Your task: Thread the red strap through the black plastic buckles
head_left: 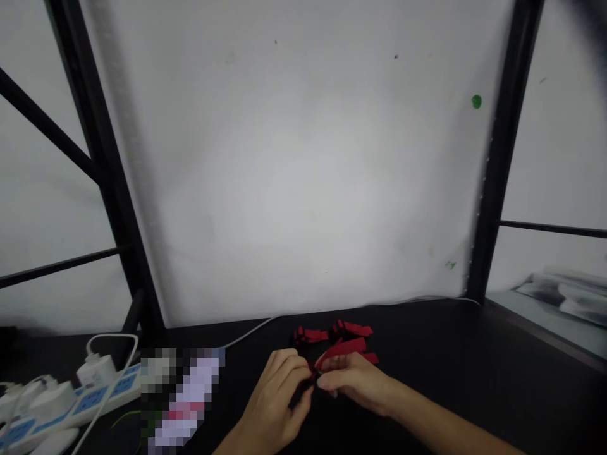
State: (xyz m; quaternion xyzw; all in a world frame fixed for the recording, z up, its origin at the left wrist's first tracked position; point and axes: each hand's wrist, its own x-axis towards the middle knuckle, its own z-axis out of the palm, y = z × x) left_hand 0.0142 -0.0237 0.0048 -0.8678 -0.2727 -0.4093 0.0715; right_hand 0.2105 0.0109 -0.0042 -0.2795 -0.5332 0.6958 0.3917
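Near the front of the black tabletop [427, 373], my left hand [277, 401] and my right hand [353, 382] come together around a red ribbon [351, 347]. The fingers of each hand are pinched on it. Its flat tails stick out to the right, behind and above my right hand. A darker part of the ribbon between the fingertips is mostly hidden. Just beyond my hands lie two red-and-black ribbon bows, the left bow [310, 335] and the right bow [349, 330], side by side.
On the left sits a white power strip [107, 395] with plugged-in chargers [96, 370] and loose white cables. Beside it is a pixelated lilac item [190, 392]. Black frame posts [505, 151] flank a pale wall panel [308, 158]. Papers [569, 294] lie at the right.
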